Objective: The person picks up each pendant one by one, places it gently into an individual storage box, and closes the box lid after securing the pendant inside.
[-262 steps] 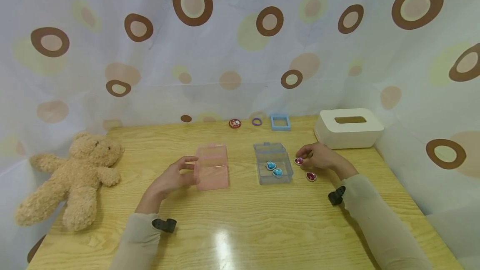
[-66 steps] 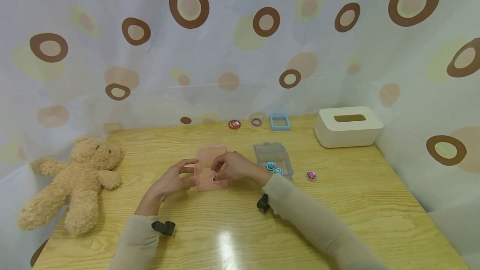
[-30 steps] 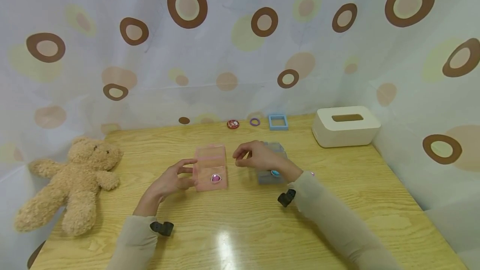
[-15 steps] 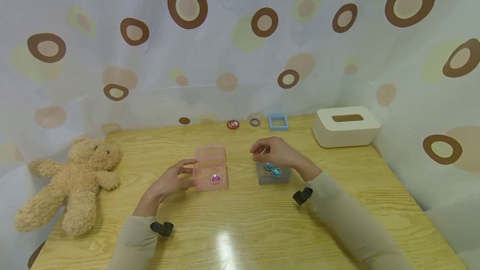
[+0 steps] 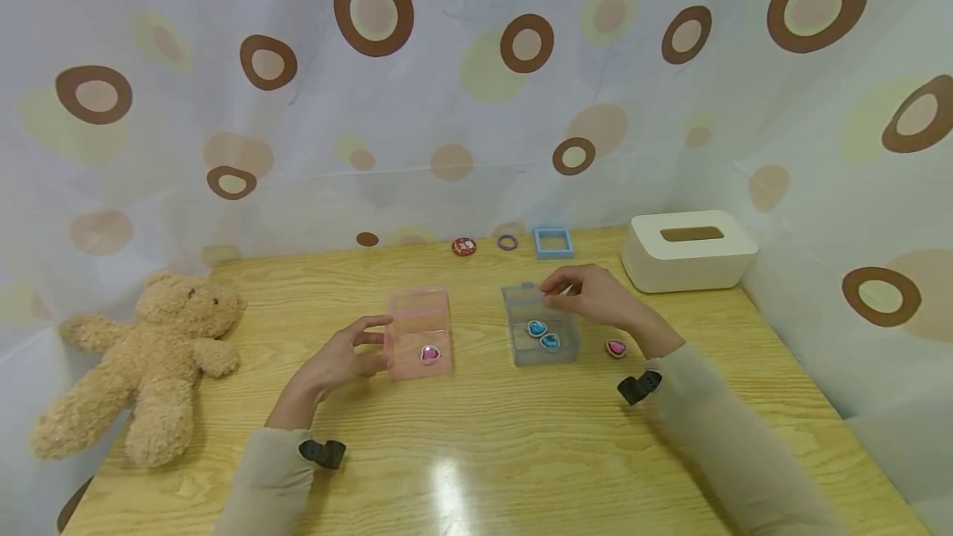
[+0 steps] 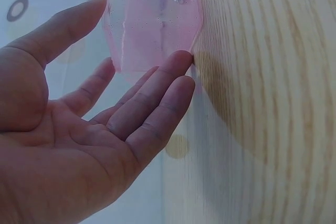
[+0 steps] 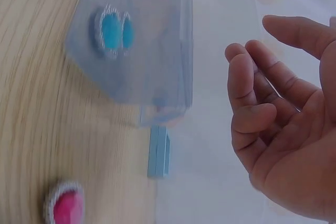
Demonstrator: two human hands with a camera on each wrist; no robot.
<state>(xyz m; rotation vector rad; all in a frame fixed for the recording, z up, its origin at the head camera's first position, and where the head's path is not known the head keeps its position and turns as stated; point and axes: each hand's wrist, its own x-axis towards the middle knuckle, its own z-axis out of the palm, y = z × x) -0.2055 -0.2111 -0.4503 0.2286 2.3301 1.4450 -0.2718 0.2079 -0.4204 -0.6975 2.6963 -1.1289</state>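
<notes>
My left hand (image 5: 338,358) stays at the left side of an open-lidded pink clear plastic box (image 5: 403,365), fingers relaxed and spread. In the left wrist view its fingertips (image 6: 181,60) are at the box's edge. One pink gem with a silvery rim (image 5: 430,354) lies in that box. My right hand (image 5: 599,300), loosely bent and holding nothing, hovers over the right of a blue-grey clear box (image 5: 524,356), partly covering its raised lid. Two blue gems (image 5: 537,328) lie inside it. Another pink gem (image 5: 615,347) rests on the table below my right hand.
A white tissue box (image 5: 688,263) stands at the back right. Along the back edge lie a light-blue square frame (image 5: 553,254), a purple ring (image 5: 508,248) and a red round badge (image 5: 464,247). A teddy bear (image 5: 164,354) lies on the left.
My right hand picked up a pink gem on the right, set it in the pink box, and has since moved back rightward, empty, over the blue-grey box. The left hand stays put.
</notes>
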